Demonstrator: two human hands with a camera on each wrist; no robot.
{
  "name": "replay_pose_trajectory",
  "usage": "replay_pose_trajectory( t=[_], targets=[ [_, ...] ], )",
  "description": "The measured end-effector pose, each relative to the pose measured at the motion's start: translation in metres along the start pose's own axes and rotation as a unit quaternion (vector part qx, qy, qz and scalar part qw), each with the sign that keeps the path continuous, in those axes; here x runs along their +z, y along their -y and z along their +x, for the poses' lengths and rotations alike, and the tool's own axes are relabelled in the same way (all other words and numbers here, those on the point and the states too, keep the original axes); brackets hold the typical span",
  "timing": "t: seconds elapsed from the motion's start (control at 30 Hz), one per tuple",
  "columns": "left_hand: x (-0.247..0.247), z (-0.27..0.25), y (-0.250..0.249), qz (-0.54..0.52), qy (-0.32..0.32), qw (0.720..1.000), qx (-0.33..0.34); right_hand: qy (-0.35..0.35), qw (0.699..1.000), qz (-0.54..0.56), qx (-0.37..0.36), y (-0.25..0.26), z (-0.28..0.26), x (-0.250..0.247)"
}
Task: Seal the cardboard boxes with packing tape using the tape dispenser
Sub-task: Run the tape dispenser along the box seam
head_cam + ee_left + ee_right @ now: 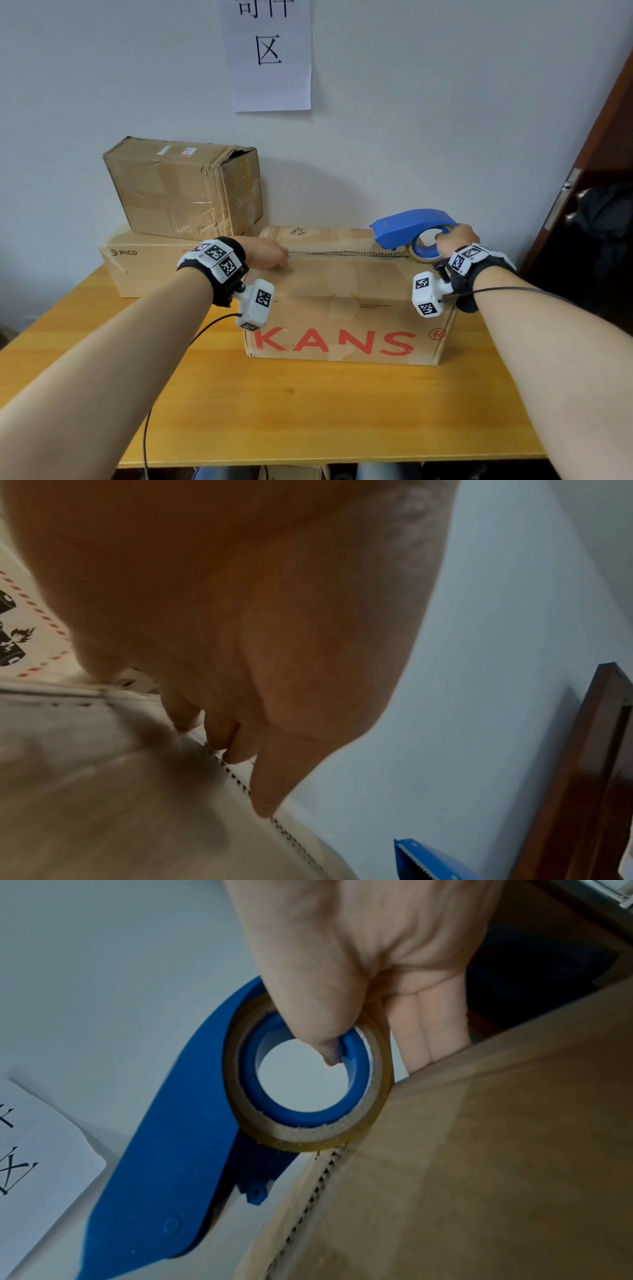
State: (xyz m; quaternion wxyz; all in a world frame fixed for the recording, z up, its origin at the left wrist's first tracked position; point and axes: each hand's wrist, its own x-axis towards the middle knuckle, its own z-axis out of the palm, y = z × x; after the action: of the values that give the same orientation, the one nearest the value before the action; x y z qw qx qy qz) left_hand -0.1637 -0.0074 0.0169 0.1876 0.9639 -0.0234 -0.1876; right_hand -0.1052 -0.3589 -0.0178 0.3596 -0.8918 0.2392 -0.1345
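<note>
A long cardboard box [346, 284] printed KANS in red lies on the yellow table, its top flaps meeting along a centre seam [346, 254]. My right hand [454, 240] grips the blue tape dispenser [409, 228] by its ring at the seam's right end, thumb hooked through the ring [325, 1045]. The tape roll [308, 1139] touches the box top [479, 1164] there. My left hand [265, 253] presses with straight fingers [267, 785] on the seam's left end [291, 840]. The dispenser's toothed blade [411, 859] shows at the lower right of the left wrist view.
A PICO box [144, 263] lies behind on the left with a taped, battered box [185, 185] stacked on it. A paper sign [270, 54] hangs on the white wall. A dark wooden door [596, 192] stands at the right. The table's [308, 411] front area lies bare.
</note>
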Motion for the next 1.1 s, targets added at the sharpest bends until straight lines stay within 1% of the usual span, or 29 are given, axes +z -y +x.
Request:
replay_pose_trajectory(
  t=[0.1,0.27,0.37,0.47,0.6,0.67,0.77,0.83,0.9,1.0,1.1],
  targets=[
    [0.002,0.001,0.0,0.007,0.009,1.0,0.002,0.003,1.0,0.003,-0.005,-0.001,-0.001,0.0],
    [0.007,0.001,-0.01,0.028,-0.003,1.0,-0.001,0.008,1.0,-0.004,-0.007,0.003,-0.008,0.0],
    [0.011,-0.005,-0.024,0.021,-0.021,0.999,0.02,0.022,1.0,-0.006,-0.013,0.016,-0.02,0.011],
    [0.016,-0.005,-0.033,-0.001,-0.023,0.999,0.04,0.043,0.999,-0.005,-0.025,0.032,-0.03,0.026],
    [0.026,-0.007,-0.043,0.035,-0.026,0.996,0.072,0.061,0.998,0.003,-0.031,0.038,-0.034,0.032],
    [0.028,-0.006,-0.047,0.043,-0.017,0.995,0.086,0.061,0.998,0.01,-0.03,0.038,-0.034,0.031],
    [0.032,-0.002,-0.051,0.019,0.024,0.995,0.098,0.066,0.997,0.012,-0.033,0.037,-0.035,0.029],
    [0.035,-0.002,-0.057,0.012,0.027,0.994,0.102,0.071,0.996,0.016,-0.042,0.037,-0.036,0.027],
    [0.038,-0.002,-0.066,0.038,0.026,0.993,0.11,0.077,0.995,0.028,-0.049,0.036,-0.037,0.026],
    [0.042,-0.002,-0.08,0.107,0.021,0.986,0.125,0.097,0.993,0.049,-0.051,0.034,-0.036,0.026],
    [0.046,0.002,-0.089,0.155,0.017,0.98,0.12,0.112,0.99,0.062,-0.058,0.033,-0.035,0.023]
  ],
)
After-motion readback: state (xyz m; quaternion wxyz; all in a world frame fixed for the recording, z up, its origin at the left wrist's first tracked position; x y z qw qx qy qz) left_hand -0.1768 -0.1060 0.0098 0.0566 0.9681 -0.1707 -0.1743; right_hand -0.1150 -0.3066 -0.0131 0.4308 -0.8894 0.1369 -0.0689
